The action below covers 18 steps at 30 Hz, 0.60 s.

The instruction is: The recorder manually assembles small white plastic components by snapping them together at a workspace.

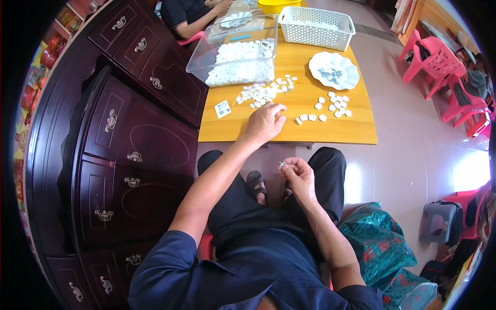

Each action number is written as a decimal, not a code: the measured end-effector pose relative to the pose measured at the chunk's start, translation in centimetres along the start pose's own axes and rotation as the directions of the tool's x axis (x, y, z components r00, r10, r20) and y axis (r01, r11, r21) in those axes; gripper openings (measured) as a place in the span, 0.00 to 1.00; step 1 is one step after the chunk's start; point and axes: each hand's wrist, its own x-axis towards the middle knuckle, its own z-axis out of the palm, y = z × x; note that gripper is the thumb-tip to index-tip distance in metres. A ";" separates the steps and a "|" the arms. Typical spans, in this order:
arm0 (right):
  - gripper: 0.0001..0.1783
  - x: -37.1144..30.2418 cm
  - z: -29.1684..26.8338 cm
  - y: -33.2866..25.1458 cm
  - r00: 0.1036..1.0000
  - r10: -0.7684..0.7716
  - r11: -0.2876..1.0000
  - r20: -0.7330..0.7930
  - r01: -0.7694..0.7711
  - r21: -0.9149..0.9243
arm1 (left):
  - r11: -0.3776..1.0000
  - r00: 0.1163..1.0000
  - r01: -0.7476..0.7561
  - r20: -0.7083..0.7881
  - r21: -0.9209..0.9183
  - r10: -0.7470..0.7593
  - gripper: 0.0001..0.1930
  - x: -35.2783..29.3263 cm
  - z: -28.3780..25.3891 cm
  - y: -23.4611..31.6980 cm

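My left hand (266,124) rests over the near part of the yellow wooden table, fingers bent, with a gap between thumb and forefinger; nothing shows in it. Just beyond it lies a loose pile of small white plastic pieces (261,93) with dark marks. Above my lap, my right hand (299,175) is closed in a pinch on a small white piece (282,165) with a darker edge, too small to make out further. Several rounded white pieces (338,103) are spread to the right on the table, with a short row of similar ones (311,118) nearer the edge.
A clear plastic bin (196,67) full of white pieces stands behind the pile, beside a white perforated basket (315,39). A scalloped white plate (349,77) holds small greyish bits. Dark drawers (150,129) flank the left; a green bag (377,243) sits right. Another person (191,20) sits across.
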 end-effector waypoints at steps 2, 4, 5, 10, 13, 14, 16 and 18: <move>0.05 0.0 0.1 0.0 1.000 0.003 1.000 0.000 -0.003 -0.001 | 0.996 0.993 -0.092 0.071 -0.013 0.092 0.13 0.2 0.3 0.8; 0.05 0.0 0.0 0.0 1.000 -0.002 1.000 -0.002 0.002 0.005 | 0.994 0.987 -0.110 0.116 -0.014 0.111 0.15 0.3 0.8 1.2; 0.05 0.1 0.0 0.1 1.000 -0.006 1.000 -0.004 0.006 0.010 | 0.986 0.980 -0.167 0.113 0.001 0.166 0.15 0.3 1.1 1.4; 0.06 0.3 -0.3 0.2 1.000 -0.004 1.000 0.007 0.004 0.012 | 0.990 0.976 -0.132 0.183 0.059 0.119 0.12 0.3 1.9 2.3; 0.05 0.4 -0.2 0.1 1.000 -0.005 1.000 -0.006 0.005 0.013 | 0.995 0.986 -0.086 0.147 0.048 0.078 0.09 0.3 2.0 2.6; 0.05 0.4 -0.2 0.0 1.000 -0.007 1.000 -0.004 0.007 0.006 | 0.995 0.986 -0.087 0.148 0.049 0.079 0.09 0.4 2.0 2.5; 0.05 0.3 -0.2 0.0 1.000 -0.006 1.000 -0.002 0.006 0.009 | 0.994 0.984 -0.095 0.156 0.055 0.086 0.08 0.4 2.1 2.4; 0.05 0.3 -0.1 -0.1 1.000 -0.007 1.000 0.001 0.007 0.012 | 0.994 0.984 -0.098 0.152 0.053 0.089 0.08 0.3 2.0 2.2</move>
